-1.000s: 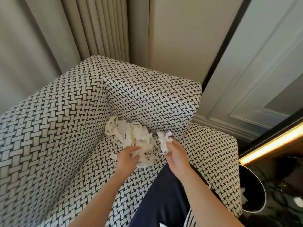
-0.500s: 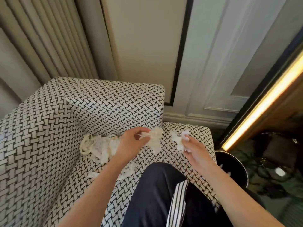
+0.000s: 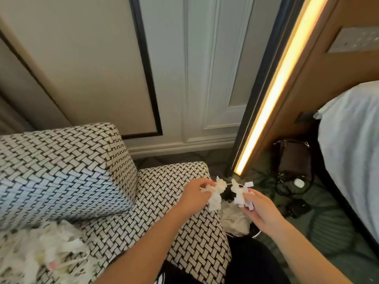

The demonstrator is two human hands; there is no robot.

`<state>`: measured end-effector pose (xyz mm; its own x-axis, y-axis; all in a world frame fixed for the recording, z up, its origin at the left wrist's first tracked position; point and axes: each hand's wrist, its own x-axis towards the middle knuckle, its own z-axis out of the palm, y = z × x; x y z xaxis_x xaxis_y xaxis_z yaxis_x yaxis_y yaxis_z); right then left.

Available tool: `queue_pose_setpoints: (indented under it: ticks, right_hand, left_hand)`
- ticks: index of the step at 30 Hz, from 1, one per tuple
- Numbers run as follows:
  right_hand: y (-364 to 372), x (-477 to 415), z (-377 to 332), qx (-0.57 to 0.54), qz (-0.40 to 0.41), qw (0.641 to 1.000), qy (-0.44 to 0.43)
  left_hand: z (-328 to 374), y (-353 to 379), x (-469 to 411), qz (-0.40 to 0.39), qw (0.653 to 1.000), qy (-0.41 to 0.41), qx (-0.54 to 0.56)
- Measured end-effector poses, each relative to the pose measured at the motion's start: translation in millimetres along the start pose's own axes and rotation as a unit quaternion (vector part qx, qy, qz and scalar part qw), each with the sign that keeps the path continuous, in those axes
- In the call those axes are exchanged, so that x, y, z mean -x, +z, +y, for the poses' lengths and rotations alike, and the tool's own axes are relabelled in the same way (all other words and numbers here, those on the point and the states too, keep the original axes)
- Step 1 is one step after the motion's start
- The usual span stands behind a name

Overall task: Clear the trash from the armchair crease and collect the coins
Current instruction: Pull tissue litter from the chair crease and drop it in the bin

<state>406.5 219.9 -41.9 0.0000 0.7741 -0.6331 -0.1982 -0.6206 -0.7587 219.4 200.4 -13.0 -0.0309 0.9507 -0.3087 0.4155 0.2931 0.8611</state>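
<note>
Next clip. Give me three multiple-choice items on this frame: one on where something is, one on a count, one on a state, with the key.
1. Where are the paper scraps held? A) above the bin B) on a table C) in a drawer
2. How many hands grip scraps? A) none B) one C) two
3. The bin is: A) empty B) holding white paper C) lidded

Key:
1 A: both wads hang over the bin's mouth, beside the armchair.
2 C: the left hand and the right hand each pinch a wad.
3 B: white paper lies inside it.
</note>
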Motion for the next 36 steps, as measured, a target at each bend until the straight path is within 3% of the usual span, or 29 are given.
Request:
queue_pose_setpoints:
  ticks: [11,18,28,36]
  right_hand:
    - [-37,-45,24,-0.073,0.056,0.994,0.064]
    - [-33,-62,29,-0.143,0.117,0.975,0.122]
    - [-22,-43,25,-0.193,0.055,0.975,0.092]
    - [-6,-11,4,-0.121,-0.013,0.992,0.046]
  left_hand:
    - [-2,71,-55,-0.150,0.988,-0.009,-0.026]
    - [-12,64,-51,-0.132,0.991,-0.020,-0.016]
    - [-13,41,-28,-0.100,0.995,-0.010,-0.020]
    - [-4,19,4,-0.076,0.997,0.004,-0.024]
